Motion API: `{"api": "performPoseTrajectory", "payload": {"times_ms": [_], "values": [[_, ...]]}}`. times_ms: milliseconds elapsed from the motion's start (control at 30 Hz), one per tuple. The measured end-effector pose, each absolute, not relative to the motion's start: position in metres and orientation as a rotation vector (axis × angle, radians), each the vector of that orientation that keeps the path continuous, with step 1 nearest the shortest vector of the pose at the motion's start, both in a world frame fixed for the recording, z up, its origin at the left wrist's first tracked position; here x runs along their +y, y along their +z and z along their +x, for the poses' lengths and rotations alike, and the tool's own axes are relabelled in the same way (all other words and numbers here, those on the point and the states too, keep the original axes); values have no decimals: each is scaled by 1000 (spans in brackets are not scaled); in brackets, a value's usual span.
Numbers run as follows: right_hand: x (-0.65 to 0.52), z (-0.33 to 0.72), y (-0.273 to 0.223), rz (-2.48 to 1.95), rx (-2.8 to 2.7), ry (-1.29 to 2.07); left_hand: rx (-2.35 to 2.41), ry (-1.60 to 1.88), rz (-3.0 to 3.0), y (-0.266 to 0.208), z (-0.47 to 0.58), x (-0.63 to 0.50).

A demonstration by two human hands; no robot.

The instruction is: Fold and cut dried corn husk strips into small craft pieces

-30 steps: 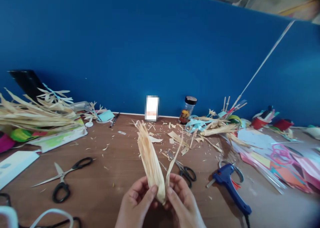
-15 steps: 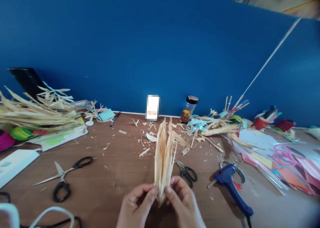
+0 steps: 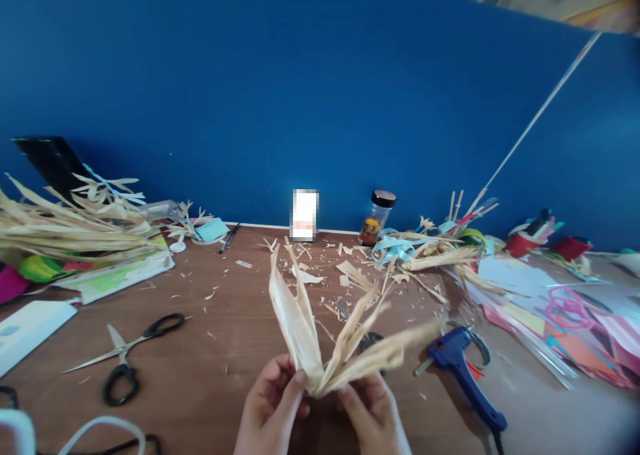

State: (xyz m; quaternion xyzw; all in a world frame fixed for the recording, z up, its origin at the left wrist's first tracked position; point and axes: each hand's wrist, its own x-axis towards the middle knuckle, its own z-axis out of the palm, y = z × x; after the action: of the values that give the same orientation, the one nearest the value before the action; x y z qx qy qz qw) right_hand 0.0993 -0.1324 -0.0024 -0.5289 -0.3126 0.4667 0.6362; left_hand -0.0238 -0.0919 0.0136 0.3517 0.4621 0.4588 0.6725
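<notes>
A pale dried corn husk (image 3: 297,315) is spread into separate leaves that fan up and out from a gathered base. My left hand (image 3: 275,402) pinches the base from the left, thumb in front. On the other side my right hand (image 3: 373,408) grips the base near the leaves that lean right; those leaves hide part of its fingers. Behind the husk, black-handled scissors (image 3: 370,340) are partly covered. A blue glue gun (image 3: 463,368) lies to the right of my right hand. Open scissors (image 3: 123,352) rest on the left.
Husk scraps (image 3: 357,278) litter the brown table (image 3: 210,388). A pile of dried husks (image 3: 65,232) is at the left. Along the blue partition (image 3: 320,95) stand a blurred bright rectangle (image 3: 304,215) and a black-lidded jar (image 3: 379,218). Coloured papers (image 3: 575,342) lie right.
The husk leaves, upright and close together before, are now spread apart, one side leaning left and the other falling right. Both hands stay at the base.
</notes>
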Motion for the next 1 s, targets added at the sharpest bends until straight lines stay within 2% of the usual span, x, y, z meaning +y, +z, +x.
{"api": "performPoseTrajectory", "payload": {"times_ms": [300, 600, 833, 1000], "values": [[-137, 82, -1, -1214, -649, 982, 1043, 1096, 849, 16, -19, -91], [-132, 91, -15, -1013, -548, 1278, 1062, 978, 876, 5, -31, -85], [-129, 86, 0, -1294, -662, 1069, 975, 968, 833, 14, -21, -90], [-130, 85, 4, -1291, -697, 987, 1009, 901, 870, 14, -20, -92]]}}
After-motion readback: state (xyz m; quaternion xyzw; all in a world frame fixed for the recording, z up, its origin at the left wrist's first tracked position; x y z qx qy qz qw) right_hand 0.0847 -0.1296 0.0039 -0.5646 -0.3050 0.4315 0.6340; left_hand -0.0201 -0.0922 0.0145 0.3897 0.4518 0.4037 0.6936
